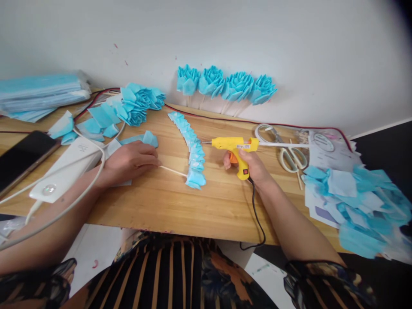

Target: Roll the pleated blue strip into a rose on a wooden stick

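My right hand [249, 165] is wrapped round a yellow hot glue gun [228, 144], its nozzle pointing left at a strip of blue folded petals [193, 146] on the table. A glue stick [280, 145] extends from the gun's back. Closed on the end of a thin pale wooden stick [172, 171] is my left hand [135, 159]. The stick's other end meets the lowest petal, which has a small blue bud or roll [195, 179]. Whether they are glued I cannot tell. A cut blue piece [149, 139] lies just beyond my left hand.
Finished blue flowers [238, 86] on sticks lean against the wall. More flowers [135, 103] lie back left, near a white power strip [64, 169], a phone [27, 156] and stacked blue sheets [41, 92]. Scissors [292, 159] and blue pieces [363, 201] are at right. A black cord [257, 214] hangs from the gun.
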Motion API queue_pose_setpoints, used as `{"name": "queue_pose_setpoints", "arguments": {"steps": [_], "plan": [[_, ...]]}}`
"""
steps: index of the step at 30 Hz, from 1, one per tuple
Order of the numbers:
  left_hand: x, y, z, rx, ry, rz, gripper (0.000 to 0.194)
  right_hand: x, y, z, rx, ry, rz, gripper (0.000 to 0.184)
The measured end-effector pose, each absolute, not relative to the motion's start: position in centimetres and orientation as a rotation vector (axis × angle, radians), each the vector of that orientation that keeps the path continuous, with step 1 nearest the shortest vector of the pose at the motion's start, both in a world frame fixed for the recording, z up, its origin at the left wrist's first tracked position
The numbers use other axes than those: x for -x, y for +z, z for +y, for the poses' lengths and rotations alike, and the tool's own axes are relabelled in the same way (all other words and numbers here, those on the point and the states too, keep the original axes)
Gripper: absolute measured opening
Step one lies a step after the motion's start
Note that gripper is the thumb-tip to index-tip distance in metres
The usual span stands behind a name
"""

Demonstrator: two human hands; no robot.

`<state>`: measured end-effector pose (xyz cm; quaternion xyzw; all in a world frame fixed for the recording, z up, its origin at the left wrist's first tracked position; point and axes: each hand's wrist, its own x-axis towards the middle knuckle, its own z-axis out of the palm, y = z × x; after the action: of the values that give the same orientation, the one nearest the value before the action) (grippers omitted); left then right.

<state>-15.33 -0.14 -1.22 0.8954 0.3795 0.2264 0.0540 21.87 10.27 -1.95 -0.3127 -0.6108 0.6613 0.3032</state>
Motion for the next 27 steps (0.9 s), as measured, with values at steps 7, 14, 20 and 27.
{"name": "queue_pose_setpoints", "arguments": {"steps": [7, 14, 20, 27], "plan": [[15.41, -1.36, -0.09, -2.684, 0.679, 1.165, 0.032, -21.64, -1.73, 10.18, 0.831, 1.749, -1.546, 0.054], [15.46, -1.38, -0.12, -2.649, 0.646, 1.197, 0.032, -21.40, -1.91, 9.93, 0.910, 1.793, -1.485, 0.053], [15.49, -1.40, -0.07, -2.649, 0.651, 1.196, 0.033, -21.39, -1.81, 9.98, 0.955, 1.796, -1.555, 0.060], [15.43, -1.36, -0.02, -2.675, 0.657, 1.198, 0.038, -21.37, -1.69, 10.30, 0.984, 1.828, -1.379, 0.055]]}}
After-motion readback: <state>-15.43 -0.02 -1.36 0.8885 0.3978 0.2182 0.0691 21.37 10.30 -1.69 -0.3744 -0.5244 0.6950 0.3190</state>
